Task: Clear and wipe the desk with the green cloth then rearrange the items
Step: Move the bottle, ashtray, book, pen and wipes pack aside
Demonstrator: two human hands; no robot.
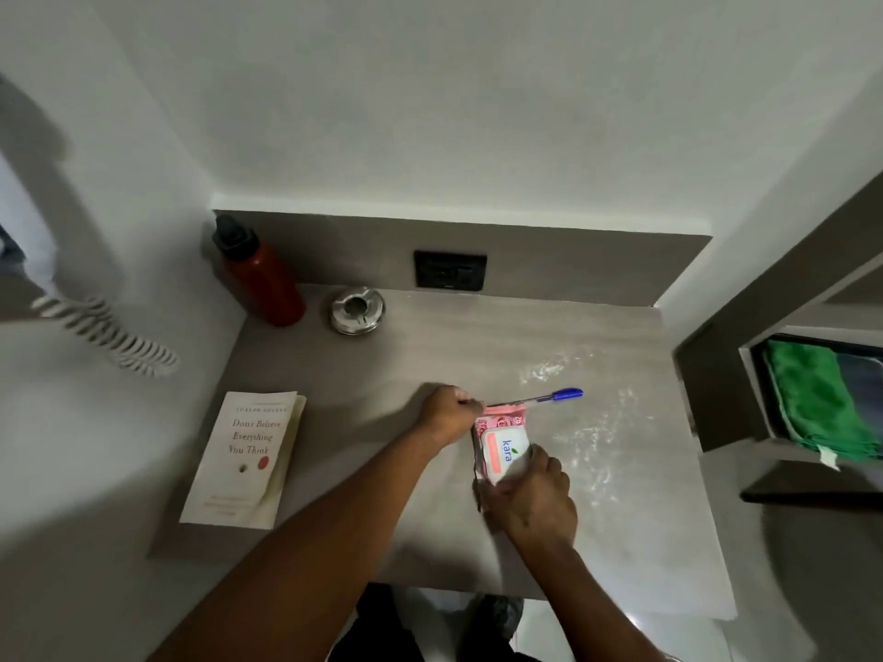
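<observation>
On the grey desk [430,494], my left hand [446,413] pinches the near end of a blue-capped pen [549,398]. My right hand [535,501] grips the near end of a pink and white wipes packet [504,444] lying just below the pen. White powder [573,403] is smeared across the desk's right half. The green cloth [817,398] hangs over the edge of a dark shelf opening to the right of the desk.
A red bottle [263,279] with a black cap stands at the back left, a steel ashtray [356,310] beside it. A cream paperback book [248,458] lies at the left edge. A black wall socket [450,271] sits behind; a coiled phone cord [105,336] hangs left.
</observation>
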